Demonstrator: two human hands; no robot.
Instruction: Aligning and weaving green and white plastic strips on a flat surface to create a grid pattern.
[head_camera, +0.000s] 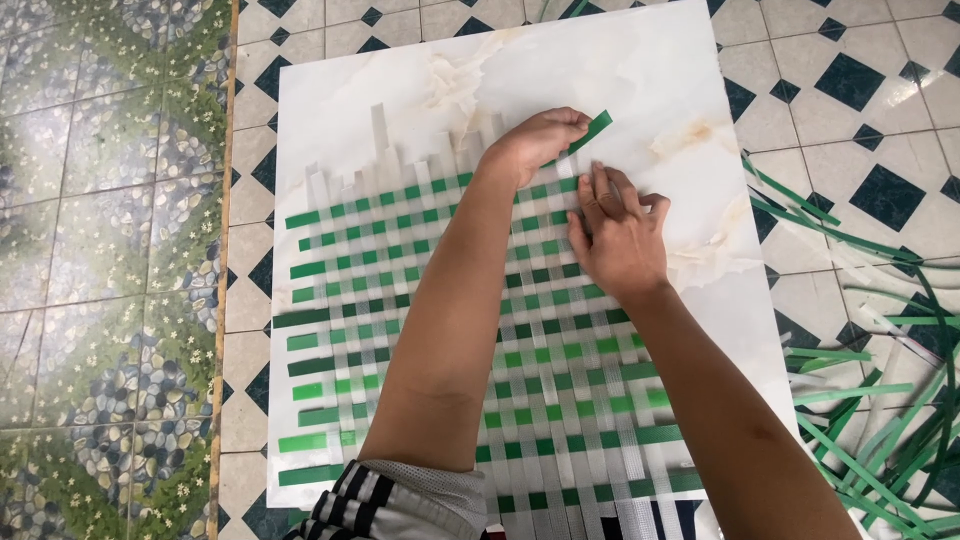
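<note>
— We are down on a tiled floor, white squares with dark diamonds, and a pebble-patterned stretch runs along the left. On it lies a pale marble-look board, and on that the woven mat of green and translucent whitish strips.

— Where are our hands?

— Both are at the mat's far right corner. Our left hand has its fingers closed on the free end of a green strip, which sticks up and to the right past the weave. Our right hand lies flat just beside it, fingers spread and pressing on the crossings; it grips nothing.

— What could slip here, in our judgement?

— The upright whitish ends along the far edge are loose and uneven, so a hard tug on the green strip could drag the neighbouring crossings askew. If the right hand lifts, the last row may spring open, since nothing else pins it there.

— And the spare material?

— A pile of loose green strips lies on the floor to the right, well apart from the hands.
</note>
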